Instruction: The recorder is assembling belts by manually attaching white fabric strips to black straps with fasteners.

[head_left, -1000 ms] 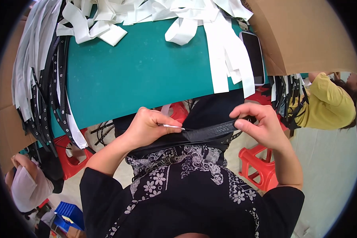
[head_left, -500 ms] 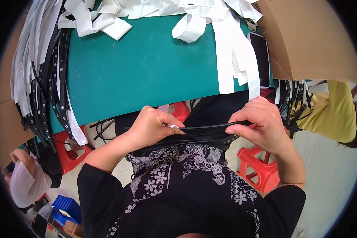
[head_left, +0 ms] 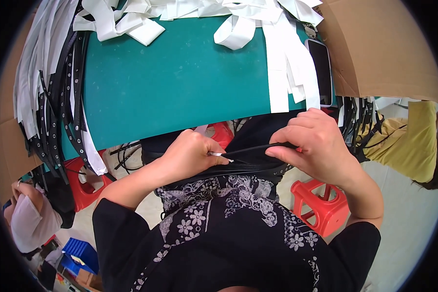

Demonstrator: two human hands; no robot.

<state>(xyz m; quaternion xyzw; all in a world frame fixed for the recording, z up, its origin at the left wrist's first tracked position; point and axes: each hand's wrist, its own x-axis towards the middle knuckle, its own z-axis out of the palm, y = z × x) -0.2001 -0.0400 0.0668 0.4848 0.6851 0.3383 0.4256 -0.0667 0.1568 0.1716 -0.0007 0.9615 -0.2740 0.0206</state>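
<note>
1. Between left hand (head_left: 192, 151) and right hand (head_left: 319, 143): black strip (head_left: 253, 148), spanning the gap above the lap, seen narrow.
2. Long axis of strip: side to side, rising slightly away from the body toward the right hand. Neither hand nearer; strip met by both, one at each end of the visible span.
3. Left hand: thumb and forefinger narrowed on a small white piece (head_left: 218, 154), with strip running out from the same fingertips. Join between strip and white piece: cannot tell.
4. Right hand: thumb and forefinger set narrow, strip passing between them; remaining fingers bent. Firmness of pinch and far end of strip: hidden, cannot tell.
5. Below the hands, toward the body: black eyeleted band (head_left: 272, 170) across the lap. Connection to strip: not determinable.
6. Beyond the hands: green worktop (head_left: 175, 73). Just past the right hand, white strips (head_left: 279, 73) and dark-screened phone (head_left: 320, 68). Well out past the left hand, bundle of eyeleted black straps (head_left: 65, 107), hanging at worktop edge.
</note>
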